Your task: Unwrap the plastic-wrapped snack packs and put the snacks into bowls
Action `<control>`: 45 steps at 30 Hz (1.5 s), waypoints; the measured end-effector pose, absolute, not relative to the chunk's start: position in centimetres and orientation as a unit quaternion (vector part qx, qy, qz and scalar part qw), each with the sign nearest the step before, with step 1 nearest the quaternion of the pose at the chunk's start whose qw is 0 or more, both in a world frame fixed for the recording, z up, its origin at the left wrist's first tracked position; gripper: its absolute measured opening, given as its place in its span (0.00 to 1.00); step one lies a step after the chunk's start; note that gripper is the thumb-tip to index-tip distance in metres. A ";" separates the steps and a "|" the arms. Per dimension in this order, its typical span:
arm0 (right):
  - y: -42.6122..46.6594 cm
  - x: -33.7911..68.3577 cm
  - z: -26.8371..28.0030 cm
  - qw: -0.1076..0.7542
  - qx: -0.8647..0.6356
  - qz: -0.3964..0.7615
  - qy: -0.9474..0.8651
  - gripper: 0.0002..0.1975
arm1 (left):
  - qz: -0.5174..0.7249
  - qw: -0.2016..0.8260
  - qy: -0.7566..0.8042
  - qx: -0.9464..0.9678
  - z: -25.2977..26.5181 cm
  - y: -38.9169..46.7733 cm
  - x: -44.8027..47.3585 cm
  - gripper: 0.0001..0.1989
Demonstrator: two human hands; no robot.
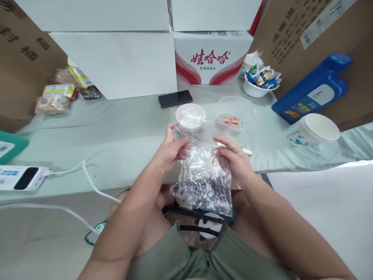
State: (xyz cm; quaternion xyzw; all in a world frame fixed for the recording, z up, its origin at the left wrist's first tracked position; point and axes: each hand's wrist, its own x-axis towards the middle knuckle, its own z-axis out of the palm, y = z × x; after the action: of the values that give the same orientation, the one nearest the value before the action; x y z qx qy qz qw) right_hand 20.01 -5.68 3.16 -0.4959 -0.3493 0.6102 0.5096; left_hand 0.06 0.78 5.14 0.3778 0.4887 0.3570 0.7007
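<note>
A crumpled clear plastic bag (205, 179) hangs between my hands over the table's near edge and my lap. My left hand (172, 149) pinches its upper left side, thumb and fingers closed. At the upper right side, my right hand (234, 157) grips it, with the fingers bent inward. Just beyond my left hand stands a white bowl (181, 113) with something whitish and clear inside. To its right is a clear plastic bowl (251, 111) holding small red and yellow packets (231, 121). A spoon-like end (247, 151) shows beside my right hand.
A black phone (175, 98) lies behind the bowls, before white cartons (116, 62). On the right stand a white bowl of wrapped items (258, 90), a blue bottle (313, 89) and stacked paper cups (311, 130). Packaged food (55, 99) and a white power bank with cable (21, 178) lie left.
</note>
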 end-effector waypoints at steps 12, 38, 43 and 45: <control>-4.9 20.0 2.4 0.473 -0.586 0.556 -0.351 0.24 | 0.277 0.722 0.453 0.444 3.7 1.2 -1.6 0.31; -5.5 21.1 3.0 0.487 -0.527 0.582 -0.382 0.29 | 0.294 0.694 0.278 0.595 2.7 2.7 -2.8 0.12; -5.6 20.4 2.7 0.450 -0.575 0.518 -0.445 0.15 | 0.358 0.690 0.368 0.511 3.0 1.8 -1.8 0.19; -5.5 20.3 2.6 0.502 -0.562 0.496 -0.431 0.14 | 0.336 0.731 0.383 0.454 3.1 1.4 -1.3 0.34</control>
State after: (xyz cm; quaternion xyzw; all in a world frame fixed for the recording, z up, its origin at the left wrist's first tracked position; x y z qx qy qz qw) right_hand 20.27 -5.46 2.61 -0.5623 -0.4315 0.4961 0.5016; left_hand -1.25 1.41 3.10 0.4539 0.3828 0.3360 0.7311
